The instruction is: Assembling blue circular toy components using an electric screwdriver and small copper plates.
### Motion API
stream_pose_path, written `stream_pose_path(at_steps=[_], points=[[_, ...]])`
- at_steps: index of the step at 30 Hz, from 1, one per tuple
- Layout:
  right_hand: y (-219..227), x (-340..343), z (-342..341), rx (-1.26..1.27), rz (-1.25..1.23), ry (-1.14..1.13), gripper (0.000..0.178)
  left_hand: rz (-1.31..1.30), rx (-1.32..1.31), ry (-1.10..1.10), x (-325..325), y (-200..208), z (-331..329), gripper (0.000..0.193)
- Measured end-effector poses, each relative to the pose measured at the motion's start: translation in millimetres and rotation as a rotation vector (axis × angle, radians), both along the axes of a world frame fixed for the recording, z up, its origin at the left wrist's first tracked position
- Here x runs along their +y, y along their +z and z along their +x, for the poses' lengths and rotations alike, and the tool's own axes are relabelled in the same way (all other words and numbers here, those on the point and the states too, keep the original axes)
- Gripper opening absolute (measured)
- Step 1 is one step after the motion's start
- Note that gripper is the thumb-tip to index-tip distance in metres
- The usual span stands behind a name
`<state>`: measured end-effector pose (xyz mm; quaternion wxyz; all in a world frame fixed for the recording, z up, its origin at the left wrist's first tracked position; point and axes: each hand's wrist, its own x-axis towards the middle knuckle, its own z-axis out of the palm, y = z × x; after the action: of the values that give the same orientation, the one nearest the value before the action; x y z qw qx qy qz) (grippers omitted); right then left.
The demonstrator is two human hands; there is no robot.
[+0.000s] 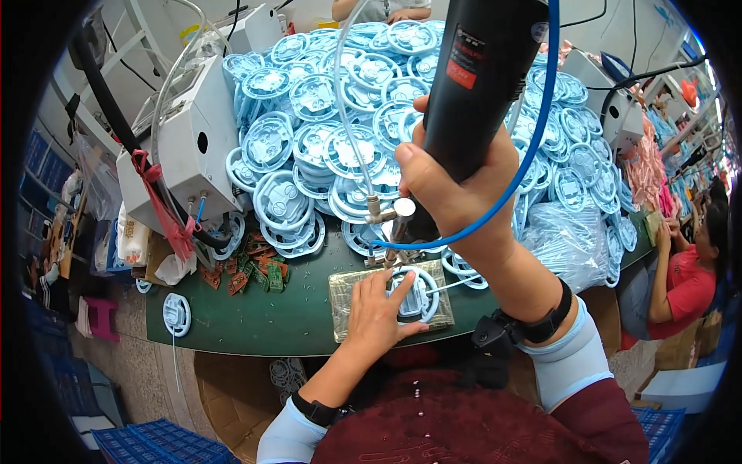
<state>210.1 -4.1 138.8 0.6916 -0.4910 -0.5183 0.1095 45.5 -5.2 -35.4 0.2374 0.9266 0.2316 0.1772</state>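
My right hand [468, 189] is closed around a thick black power screwdriver [487, 85], held upright with its metal tip end pointing down. Below that tip, a light-blue round plastic part [418, 297] with a wheel-like ring and a pale cable lies on a tape-wrapped block [340, 288]. My left hand [372, 311] rests flat over the left side of this part, fingers stretched and thumb apart along its lower edge. A blue air hose [533, 147] loops past my right hand to a metal fitting [402, 210] near the tip. Where the tip meets the part is hidden.
A large heap of similar blue parts [313, 100] covers the green table [290, 329]. Small circuit boards [267, 271] and loose screws lie left of the block. A grey-white machine box [189, 147] stands at left, a plastic bag [568, 243] at right. Another person [684, 278] sits far right.
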Motion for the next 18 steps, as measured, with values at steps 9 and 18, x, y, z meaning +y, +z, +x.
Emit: stream_pose_path(at_steps=[9, 18], points=[[-8, 8, -6, -0.008, -0.072, -0.017, 0.037, -0.022, -0.010, 0.010, 1, -2, -2, 0.091], [-22, 7, -3, 0.066, -0.100, -0.022, 0.030, 0.011, -0.049, 0.006, -1, -5, -3, 0.091]])
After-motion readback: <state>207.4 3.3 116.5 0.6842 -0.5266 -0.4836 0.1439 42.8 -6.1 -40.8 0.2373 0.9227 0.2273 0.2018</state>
